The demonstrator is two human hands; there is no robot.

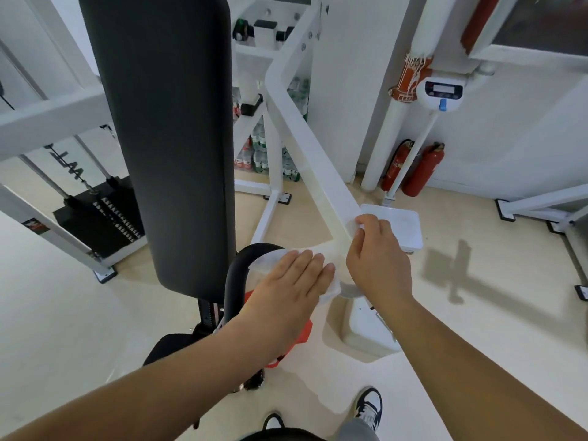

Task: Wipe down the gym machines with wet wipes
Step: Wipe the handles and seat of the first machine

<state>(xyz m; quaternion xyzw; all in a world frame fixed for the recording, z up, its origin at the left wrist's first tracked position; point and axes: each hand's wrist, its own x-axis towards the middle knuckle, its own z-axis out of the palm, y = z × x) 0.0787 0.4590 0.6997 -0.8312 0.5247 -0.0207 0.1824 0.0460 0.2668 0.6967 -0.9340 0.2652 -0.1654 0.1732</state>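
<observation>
Head view, flat left hand [292, 281] on wipe [269, 261], right hand [378, 259] holding square bar [318, 173]

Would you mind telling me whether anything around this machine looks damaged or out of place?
Nothing looks spilled or askew. Only the red wrapping on the white wall pipe stands out: it looks ragged and patchy, with white showing through.

Back pad [165, 138] matte black, centre-left; frame arm [318, 160] and wet wipe [270, 259] white; weight stack [105, 218] black with a row of white markings, left; fire extinguishers [423, 170] red, right of centre; floor [477, 313] pale cream; shoe [369, 405] black-and-white, bottom.
</observation>
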